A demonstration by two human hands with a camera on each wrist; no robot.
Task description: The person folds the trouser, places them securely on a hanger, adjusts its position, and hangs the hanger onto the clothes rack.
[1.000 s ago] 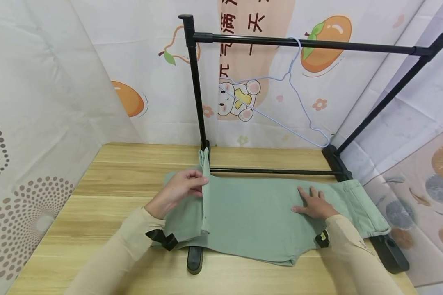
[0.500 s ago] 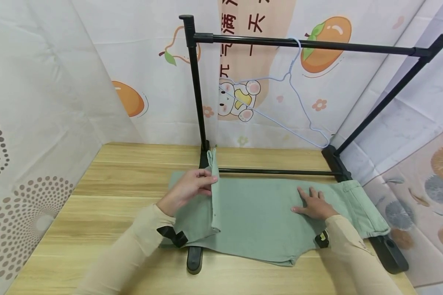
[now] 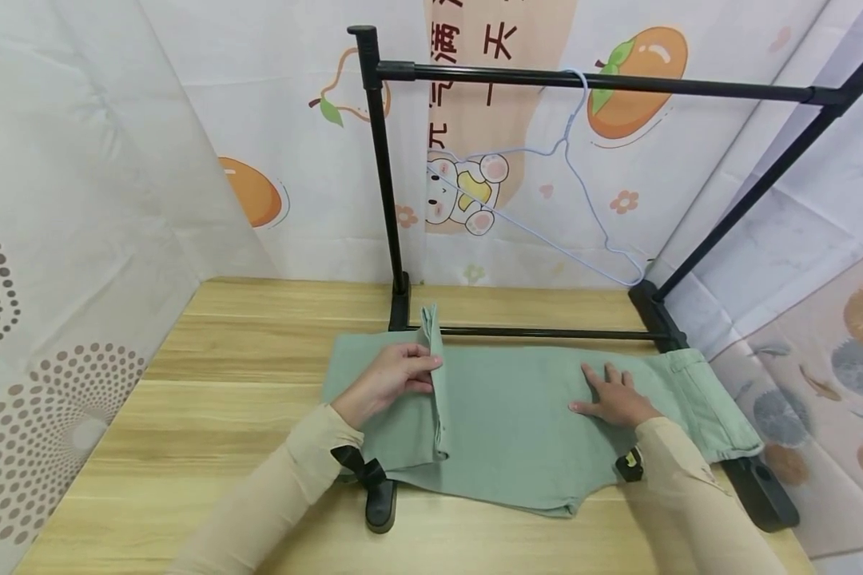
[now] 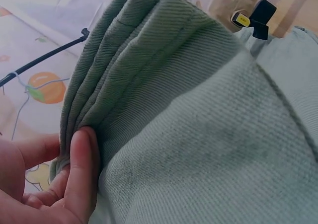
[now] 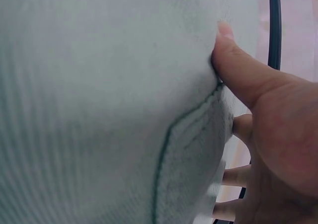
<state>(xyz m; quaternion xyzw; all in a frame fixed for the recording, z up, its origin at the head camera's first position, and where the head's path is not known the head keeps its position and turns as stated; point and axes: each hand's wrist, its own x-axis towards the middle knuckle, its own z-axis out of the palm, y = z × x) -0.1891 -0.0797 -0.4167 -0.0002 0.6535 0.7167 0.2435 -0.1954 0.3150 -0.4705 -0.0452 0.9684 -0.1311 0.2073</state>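
A pair of green trousers (image 3: pixel 507 423) lies sideways over the table, its waistband (image 3: pixel 715 399) at the right. The leg end at the left is folded back, with the hem raised on edge. My left hand (image 3: pixel 395 375) pinches that stacked hem (image 4: pixel 119 50) between thumb and fingers; the left wrist view shows its several cloth layers close up. Spread fingers of my right hand (image 3: pixel 614 399) rest flat on the trousers near the waistband. In the right wrist view, the thumb (image 5: pixel 238 65) lies along the cloth beside a curved seam.
A black clothes rack (image 3: pixel 384 176) stands on the wooden table (image 3: pixel 244 359), its feet partly under the trousers. From its top bar hangs a thin blue wire hanger (image 3: pixel 582 184). Printed curtains (image 3: pixel 316 200) enclose the back and sides.
My left hand has moved to the right with the hem, carrying the folded leg end further over the trousers. The right hand has stayed in place.
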